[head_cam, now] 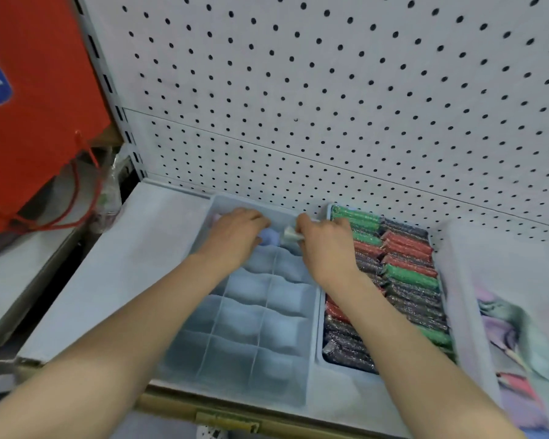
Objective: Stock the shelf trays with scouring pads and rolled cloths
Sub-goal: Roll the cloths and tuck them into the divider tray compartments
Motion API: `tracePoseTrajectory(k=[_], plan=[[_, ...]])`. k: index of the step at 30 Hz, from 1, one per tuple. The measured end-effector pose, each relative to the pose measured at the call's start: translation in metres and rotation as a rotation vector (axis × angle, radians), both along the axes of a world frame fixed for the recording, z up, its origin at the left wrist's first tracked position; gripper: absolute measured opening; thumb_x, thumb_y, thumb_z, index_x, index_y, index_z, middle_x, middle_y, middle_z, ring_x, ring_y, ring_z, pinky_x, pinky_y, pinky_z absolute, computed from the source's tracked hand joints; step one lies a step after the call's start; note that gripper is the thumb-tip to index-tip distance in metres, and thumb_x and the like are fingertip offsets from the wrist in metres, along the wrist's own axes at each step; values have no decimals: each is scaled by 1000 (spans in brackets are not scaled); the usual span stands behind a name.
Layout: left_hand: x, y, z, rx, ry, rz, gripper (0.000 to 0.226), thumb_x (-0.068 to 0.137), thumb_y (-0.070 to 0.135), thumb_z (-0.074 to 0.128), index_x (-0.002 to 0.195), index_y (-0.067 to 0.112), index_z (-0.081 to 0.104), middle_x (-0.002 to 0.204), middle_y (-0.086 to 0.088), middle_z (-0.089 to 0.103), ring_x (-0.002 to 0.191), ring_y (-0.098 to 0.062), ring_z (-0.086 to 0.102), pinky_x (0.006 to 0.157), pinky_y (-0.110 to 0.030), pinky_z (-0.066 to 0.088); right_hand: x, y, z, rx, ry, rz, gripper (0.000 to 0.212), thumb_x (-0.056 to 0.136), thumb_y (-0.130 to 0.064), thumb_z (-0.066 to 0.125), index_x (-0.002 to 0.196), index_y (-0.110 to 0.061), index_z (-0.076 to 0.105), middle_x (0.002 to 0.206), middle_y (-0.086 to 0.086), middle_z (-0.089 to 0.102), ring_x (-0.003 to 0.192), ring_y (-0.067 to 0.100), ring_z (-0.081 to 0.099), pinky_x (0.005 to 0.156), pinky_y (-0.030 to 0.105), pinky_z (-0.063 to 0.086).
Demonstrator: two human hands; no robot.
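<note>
Both arms reach forward over the divided tray [254,315]. The right hand [322,245] pinches a pale rolled cloth [290,235] at its far cells; the left hand [235,232] curls beside it, grip unclear. Scouring pads [403,280] fill the neighbouring tray on the pegboard-backed shelf [114,264].

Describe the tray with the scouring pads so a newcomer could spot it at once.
Find the white pegboard and look down to the shelf at its foot. The scouring pad tray sits right of the divided tray, just beyond the right hand. It alone is packed with glittery green, red and dark pads; the divided tray's cells are mostly empty.
</note>
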State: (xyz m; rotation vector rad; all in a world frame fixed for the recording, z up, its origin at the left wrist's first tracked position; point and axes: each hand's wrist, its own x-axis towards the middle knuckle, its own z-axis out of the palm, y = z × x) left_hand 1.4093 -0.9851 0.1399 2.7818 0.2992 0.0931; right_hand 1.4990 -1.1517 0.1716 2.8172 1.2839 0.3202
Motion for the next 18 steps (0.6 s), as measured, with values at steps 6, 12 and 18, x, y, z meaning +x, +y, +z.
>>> tracePoseTrajectory(k=[6,12,18], plan=[[-1,2,-2,-45,-11,1,18,85,17,61,103,17,65,107,-2,60,111,-26,51,84,-47,45,-1,20,1,-374,38,0,19,76,-11,63,87,-26,57,78,1,72,75,20,69,93,38,38],[-1,-1,-3,-41,-19,31,21,87,14,60,108,16,65,111,0,60,114,-24,50,83,-46,44,2,26,-5,-442,2,-67,4,84,-26,63,84,-26,67,76,-1,72,77,19,67,94,40,37],[-5,-5,7,-57,26,57,17,87,11,59,101,18,65,108,1,59,112,-25,52,86,-46,44,4,-7,21,-136,168,17,11,84,-23,68,92,-16,71,91,4,71,91,27,63,78,34,46]])
